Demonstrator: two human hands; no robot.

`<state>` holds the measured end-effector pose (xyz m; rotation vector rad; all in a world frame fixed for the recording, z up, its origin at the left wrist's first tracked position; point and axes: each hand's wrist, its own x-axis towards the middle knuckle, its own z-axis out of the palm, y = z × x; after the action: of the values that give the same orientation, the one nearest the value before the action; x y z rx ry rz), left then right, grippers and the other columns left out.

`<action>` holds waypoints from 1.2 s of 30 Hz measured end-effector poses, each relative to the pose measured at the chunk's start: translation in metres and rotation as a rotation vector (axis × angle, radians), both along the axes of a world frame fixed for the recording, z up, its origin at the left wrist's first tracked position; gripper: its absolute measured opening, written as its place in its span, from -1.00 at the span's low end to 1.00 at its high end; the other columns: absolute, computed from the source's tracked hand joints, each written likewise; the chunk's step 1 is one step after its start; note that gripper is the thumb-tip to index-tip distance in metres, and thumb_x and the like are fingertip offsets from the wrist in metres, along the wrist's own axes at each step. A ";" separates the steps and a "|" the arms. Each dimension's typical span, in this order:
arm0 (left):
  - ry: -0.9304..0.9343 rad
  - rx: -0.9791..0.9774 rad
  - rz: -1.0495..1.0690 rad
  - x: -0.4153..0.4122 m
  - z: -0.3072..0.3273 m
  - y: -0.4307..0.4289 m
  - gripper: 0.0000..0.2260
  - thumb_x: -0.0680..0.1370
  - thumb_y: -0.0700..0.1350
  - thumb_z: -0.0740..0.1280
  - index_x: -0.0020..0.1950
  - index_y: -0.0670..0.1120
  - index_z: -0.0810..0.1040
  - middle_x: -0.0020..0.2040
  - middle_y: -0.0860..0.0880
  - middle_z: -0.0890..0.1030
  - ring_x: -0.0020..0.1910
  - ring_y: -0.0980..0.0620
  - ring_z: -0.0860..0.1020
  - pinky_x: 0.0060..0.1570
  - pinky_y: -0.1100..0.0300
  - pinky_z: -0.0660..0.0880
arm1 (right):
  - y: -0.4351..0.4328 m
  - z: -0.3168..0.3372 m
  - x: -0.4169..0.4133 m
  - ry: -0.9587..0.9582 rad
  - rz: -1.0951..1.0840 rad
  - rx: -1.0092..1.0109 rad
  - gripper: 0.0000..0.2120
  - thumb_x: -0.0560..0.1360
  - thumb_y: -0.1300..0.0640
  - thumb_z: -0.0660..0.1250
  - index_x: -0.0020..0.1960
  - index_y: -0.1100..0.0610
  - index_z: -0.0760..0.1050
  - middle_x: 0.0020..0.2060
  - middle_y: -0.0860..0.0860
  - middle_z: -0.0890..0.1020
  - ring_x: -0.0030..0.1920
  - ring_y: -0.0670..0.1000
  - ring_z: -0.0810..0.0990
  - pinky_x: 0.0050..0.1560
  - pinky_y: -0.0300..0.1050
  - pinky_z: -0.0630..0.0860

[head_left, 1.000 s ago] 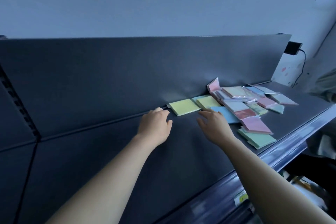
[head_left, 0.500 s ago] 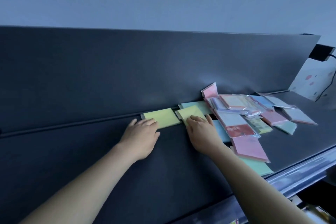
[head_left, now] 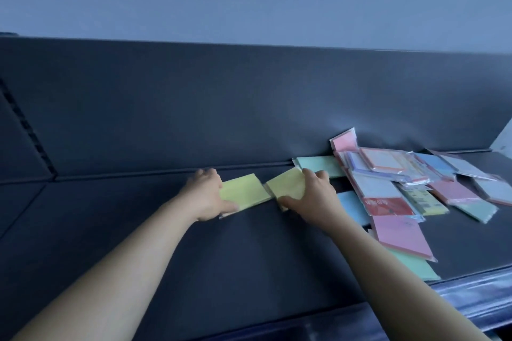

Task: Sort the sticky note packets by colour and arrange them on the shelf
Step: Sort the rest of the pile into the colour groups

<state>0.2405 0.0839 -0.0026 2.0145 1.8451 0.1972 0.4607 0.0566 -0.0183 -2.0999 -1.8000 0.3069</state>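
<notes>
Two yellow sticky note packets lie side by side on the dark shelf (head_left: 138, 243), one under each of the hands. Left hand (head_left: 206, 194): fingers curled over the far edge and thumb on the near edge of the left yellow packet (head_left: 245, 191), gripping its left end. Right hand (head_left: 313, 199): thumb at the near corner and fingers over the far edge of the right yellow packet (head_left: 285, 184), clamped on it. The packets' inner corners come close together between the hands; whether they touch cannot be told.

Just beyond the right hand's fingers a green packet (head_left: 318, 165) lies flat at the foot of the back panel (head_left: 194, 105). Just right of the right wrist lies a blue packet (head_left: 350, 206). Farther right sits the unsorted pile (head_left: 401, 174) — pink, blue, green, yellow and red packets overlapping at mixed angles. At the pile's far-left corner a tilted pink packet (head_left: 345, 141) leans against the back panel. Right of the right forearm a flat pink packet (head_left: 400, 235) lies over a second green packet (head_left: 415, 267), near the front rail (head_left: 471, 293).
</notes>
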 end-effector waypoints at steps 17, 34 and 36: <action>-0.463 0.164 0.333 -0.126 0.013 -0.073 -0.94 0.54 -0.13 0.28 -0.01 -0.02 0.42 -0.02 -0.01 0.55 -0.15 -0.06 0.63 -0.18 0.00 0.63 | -0.020 0.036 -0.105 0.471 0.238 0.239 -0.49 0.49 0.18 0.38 0.41 0.02 0.38 -0.02 -0.05 0.54 -0.23 -0.18 0.51 -0.38 -0.48 0.39; -0.632 0.413 0.631 -0.399 0.039 -0.204 -0.93 0.58 -0.18 0.25 0.06 -0.07 0.47 0.03 -0.02 0.57 -0.36 0.07 0.67 -0.16 -0.10 0.63 | -0.089 0.053 -0.408 0.623 0.487 0.186 -0.55 0.54 0.25 0.27 0.36 -0.09 0.43 -0.38 -0.05 0.44 -0.53 -0.14 0.35 -0.55 -0.40 0.28; -0.615 0.420 0.660 -0.429 0.040 -0.214 -0.90 0.60 -0.17 0.23 0.10 -0.06 0.46 0.05 -0.02 0.56 -0.33 0.07 0.67 -0.16 -0.09 0.63 | -0.094 0.053 -0.440 0.629 0.515 0.170 -0.54 0.54 0.27 0.24 0.37 -0.10 0.42 -0.40 -0.05 0.42 -0.55 -0.13 0.34 -0.56 -0.38 0.28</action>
<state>-0.1885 -0.1298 0.0376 1.2385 2.0513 1.3134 0.0206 -0.0371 0.0344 -1.1995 -1.8354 0.8082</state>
